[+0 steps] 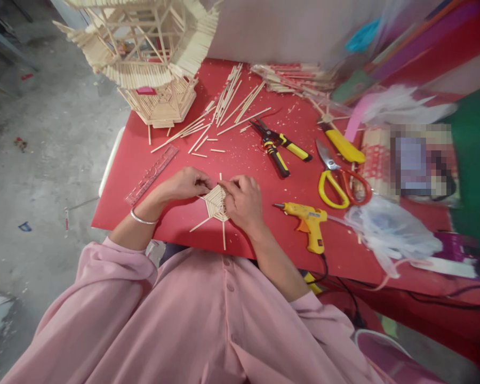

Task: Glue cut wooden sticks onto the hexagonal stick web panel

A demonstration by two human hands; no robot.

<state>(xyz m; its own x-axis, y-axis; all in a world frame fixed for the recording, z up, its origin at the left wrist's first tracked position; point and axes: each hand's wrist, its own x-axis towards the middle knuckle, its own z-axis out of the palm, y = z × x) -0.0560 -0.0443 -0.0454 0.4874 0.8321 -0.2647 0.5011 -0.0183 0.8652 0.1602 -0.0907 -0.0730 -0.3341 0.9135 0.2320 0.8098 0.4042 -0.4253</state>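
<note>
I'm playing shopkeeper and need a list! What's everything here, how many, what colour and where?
table: 1, red, centre
stick tower: 1, pale, far left
loose sticks: many, pale, far half
bagged sticks: many, pale and red, far edge
ruler: 1, clear, table's left
pliers: 1, black and yellow, centre
handled tool: 1, yellow, right of pliers
scissors: 1, yellow and orange, right
glue gun: 1, yellow, below scissors
plastic bags: at least 2, clear or white, right
blurred things: uncounted, mixed, far right
tub: 1, pink, lower right
stick web: 1, pale, near edge
bracelet: 1, silver, left wrist
shirt: 1, pink, bottom
left hand, right hand: 1 each, bare, at stick web
</note>
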